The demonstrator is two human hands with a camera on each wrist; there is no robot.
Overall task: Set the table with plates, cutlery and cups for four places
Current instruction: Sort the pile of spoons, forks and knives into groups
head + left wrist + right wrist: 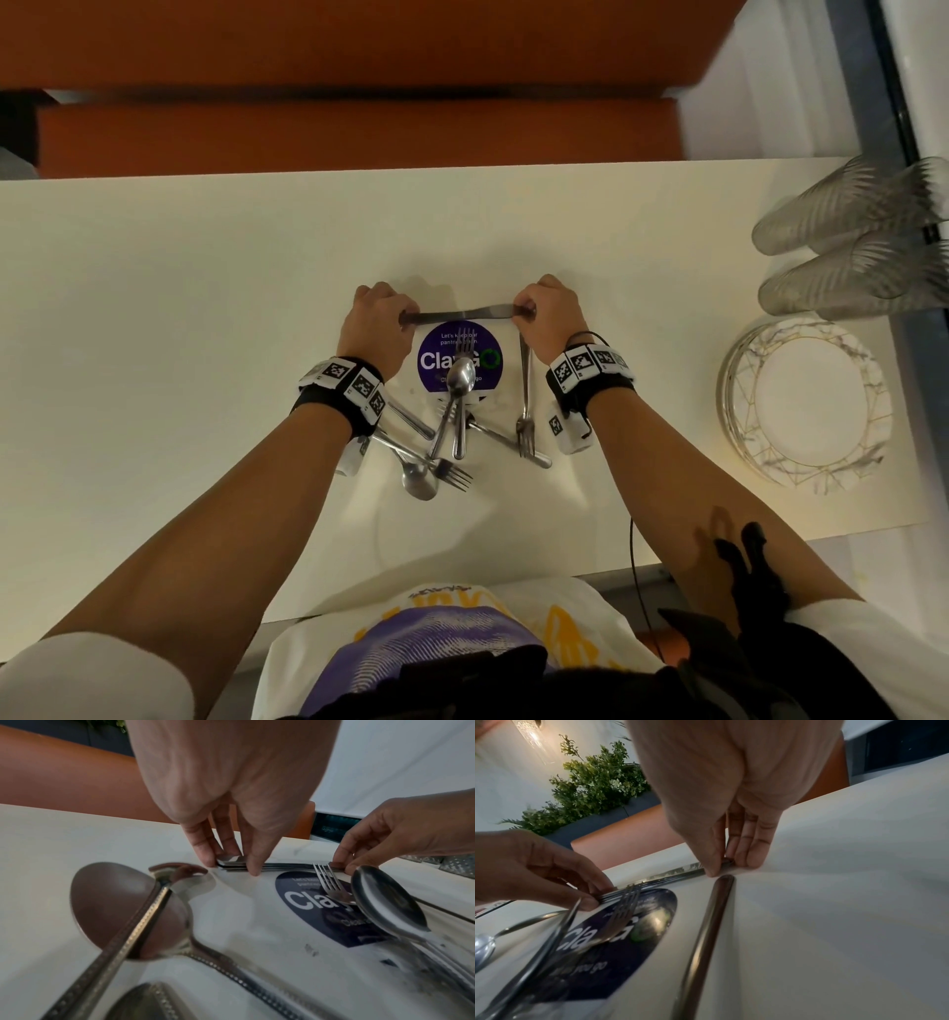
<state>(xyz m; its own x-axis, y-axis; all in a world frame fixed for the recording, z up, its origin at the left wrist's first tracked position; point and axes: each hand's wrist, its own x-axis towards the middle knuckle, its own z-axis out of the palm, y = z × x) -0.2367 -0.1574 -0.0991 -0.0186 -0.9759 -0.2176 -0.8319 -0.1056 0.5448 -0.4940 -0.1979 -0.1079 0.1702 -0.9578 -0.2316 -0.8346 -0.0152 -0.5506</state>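
A bundle of several steel knives lies crosswise on the white table, just beyond a purple round sticker. My left hand pinches the handle ends between thumb and fingers. My right hand pinches the blade ends the same way. Nearer me, loose spoons and forks lie in a crossed pile on the table. A stack of marbled, gold-lined plates sits at the right. Ribbed clear cups stand beyond the plates.
An orange bench seat runs along the table's far edge. A dark window frame borders the table's right end. Bare tabletop stretches to the left of the cutlery. A green plant stands behind the bench.
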